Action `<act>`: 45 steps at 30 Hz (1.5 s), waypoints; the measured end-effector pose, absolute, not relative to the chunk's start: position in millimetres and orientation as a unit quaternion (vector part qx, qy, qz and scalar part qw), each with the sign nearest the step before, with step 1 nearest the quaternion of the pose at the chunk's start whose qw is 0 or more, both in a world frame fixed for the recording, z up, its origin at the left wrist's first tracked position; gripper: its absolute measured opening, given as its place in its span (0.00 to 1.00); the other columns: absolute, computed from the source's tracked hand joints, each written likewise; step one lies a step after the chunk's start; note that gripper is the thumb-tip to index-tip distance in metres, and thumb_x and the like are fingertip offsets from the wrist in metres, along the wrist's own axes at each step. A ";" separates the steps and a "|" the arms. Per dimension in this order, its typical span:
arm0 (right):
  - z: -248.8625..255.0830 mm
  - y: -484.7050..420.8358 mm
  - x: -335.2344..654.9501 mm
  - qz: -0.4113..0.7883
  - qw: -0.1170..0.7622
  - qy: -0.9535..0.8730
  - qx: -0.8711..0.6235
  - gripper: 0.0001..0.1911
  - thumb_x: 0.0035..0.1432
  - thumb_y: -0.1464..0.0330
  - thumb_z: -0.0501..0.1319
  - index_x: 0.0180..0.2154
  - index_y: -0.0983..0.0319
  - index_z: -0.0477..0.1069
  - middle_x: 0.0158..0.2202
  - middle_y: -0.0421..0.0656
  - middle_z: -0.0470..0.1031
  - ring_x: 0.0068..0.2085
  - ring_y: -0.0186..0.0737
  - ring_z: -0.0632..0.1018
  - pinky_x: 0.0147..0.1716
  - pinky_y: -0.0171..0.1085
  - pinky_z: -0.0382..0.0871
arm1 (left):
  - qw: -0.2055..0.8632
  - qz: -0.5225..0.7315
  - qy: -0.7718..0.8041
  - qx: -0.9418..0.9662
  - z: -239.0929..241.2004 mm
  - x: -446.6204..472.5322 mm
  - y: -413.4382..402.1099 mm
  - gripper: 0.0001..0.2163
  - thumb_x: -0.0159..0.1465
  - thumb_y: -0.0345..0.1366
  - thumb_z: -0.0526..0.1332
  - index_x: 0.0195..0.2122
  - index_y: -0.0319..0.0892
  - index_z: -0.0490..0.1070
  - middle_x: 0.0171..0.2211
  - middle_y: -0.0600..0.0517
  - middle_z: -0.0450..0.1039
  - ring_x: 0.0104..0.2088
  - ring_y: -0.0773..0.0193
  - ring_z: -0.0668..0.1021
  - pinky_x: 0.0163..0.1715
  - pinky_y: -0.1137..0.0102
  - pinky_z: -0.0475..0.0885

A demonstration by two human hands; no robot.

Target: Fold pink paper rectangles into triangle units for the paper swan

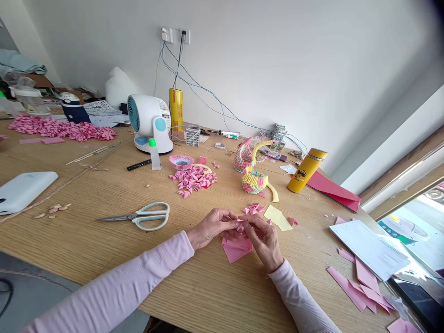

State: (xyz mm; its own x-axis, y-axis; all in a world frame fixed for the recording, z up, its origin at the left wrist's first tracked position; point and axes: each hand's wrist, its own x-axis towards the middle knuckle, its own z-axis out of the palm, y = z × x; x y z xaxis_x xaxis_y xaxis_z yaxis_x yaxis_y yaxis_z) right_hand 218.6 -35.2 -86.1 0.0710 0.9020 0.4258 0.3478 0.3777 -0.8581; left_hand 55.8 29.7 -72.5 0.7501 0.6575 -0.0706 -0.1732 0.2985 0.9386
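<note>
My left hand (pixel 217 227) and my right hand (pixel 262 238) meet near the front of the table, fingertips pinching a small piece of pink paper (pixel 240 226) between them. Its folds are mostly hidden by my fingers. Under the hands lies a short stack of pink paper sheets (pixel 236 252). Just beyond them sit several folded pink paper triangles (pixel 253 209), with pale yellow paper slips (pixel 278 217) to their right. White-handled scissors (pixel 151 216) rest to the left of my left hand, blades pointing left.
Behind stand a pile of pink folded pieces (pixel 194 179), a paper bowl (pixel 181 162), a yellow-rimmed paper basket (pixel 255 180), a yellow bottle (pixel 307 170) and a white fan (pixel 151 122). Pink strips (pixel 360 289) and a white sheet (pixel 369 247) lie at right; a white device (pixel 26 192) at left.
</note>
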 end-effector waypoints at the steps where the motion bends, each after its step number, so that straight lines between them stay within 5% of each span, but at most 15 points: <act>1: -84.9 -35.8 219.5 0.270 0.539 -0.630 -0.490 0.11 0.61 0.64 0.58 0.41 0.61 0.77 0.32 0.43 0.74 0.29 0.36 0.75 0.26 0.32 0.70 | 0.773 0.268 0.227 0.529 -72.0 55.5 29.6 0.14 0.54 0.41 0.68 0.34 0.35 0.74 0.32 0.48 0.76 0.30 0.65 0.79 0.32 0.71 0.74; 6: -85.8 -33.3 221.9 0.348 0.567 -0.572 -0.479 0.09 0.57 0.63 0.63 0.33 0.62 0.76 0.26 0.41 0.74 0.26 0.33 0.73 0.26 0.31 0.69 | 0.770 0.267 0.229 0.533 -71.0 55.0 30.3 0.14 0.55 0.41 0.68 0.34 0.34 0.74 0.32 0.47 0.76 0.31 0.65 0.79 0.32 0.71 0.73; 13: -87.7 -30.8 219.5 0.438 0.610 -0.481 -0.453 0.13 0.50 0.61 0.68 0.36 0.61 0.74 0.26 0.40 0.73 0.27 0.34 0.73 0.22 0.31 0.71 | 0.776 0.256 0.243 0.522 -66.1 52.9 31.1 0.15 0.53 0.42 0.69 0.35 0.35 0.75 0.32 0.46 0.78 0.30 0.65 0.79 0.34 0.69 0.73; 21: -83.5 -31.2 221.6 0.397 0.610 -0.497 -0.473 0.17 0.50 0.61 0.68 0.41 0.61 0.74 0.30 0.42 0.75 0.27 0.34 0.73 0.22 0.32 0.71 | 0.706 0.318 0.240 0.585 -70.2 56.7 32.0 0.16 0.52 0.41 0.69 0.36 0.34 0.74 0.29 0.46 0.79 0.31 0.62 0.80 0.36 0.67 0.75; 30: -86.0 -31.0 224.1 0.341 0.571 -0.553 -0.502 0.12 0.52 0.60 0.66 0.29 0.63 0.76 0.23 0.40 0.73 0.23 0.32 0.70 0.21 0.32 0.68 | 0.586 0.345 0.235 0.695 -70.5 55.1 32.3 0.14 0.57 0.42 0.65 0.35 0.34 0.75 0.29 0.46 0.79 0.30 0.62 0.80 0.32 0.71 0.74; 45: -83.5 -37.7 230.7 0.194 0.448 -0.681 -0.546 0.13 0.57 0.60 0.61 0.29 0.61 0.78 0.25 0.43 0.77 0.26 0.38 0.74 0.24 0.34 0.66 | 0.497 0.256 0.232 0.796 -71.1 48.8 35.9 0.13 0.62 0.43 0.59 0.33 0.36 0.73 0.24 0.50 0.75 0.24 0.67 0.75 0.25 0.75 0.68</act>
State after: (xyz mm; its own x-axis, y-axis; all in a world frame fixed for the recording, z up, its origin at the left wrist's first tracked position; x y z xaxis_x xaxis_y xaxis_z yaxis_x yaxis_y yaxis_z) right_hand 230.7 -37.7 -83.5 -0.0016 0.9172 0.3983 0.5700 0.3281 -0.7533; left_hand 48.8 35.9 -71.1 0.7613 0.6238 0.1770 0.1156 -0.3992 0.9096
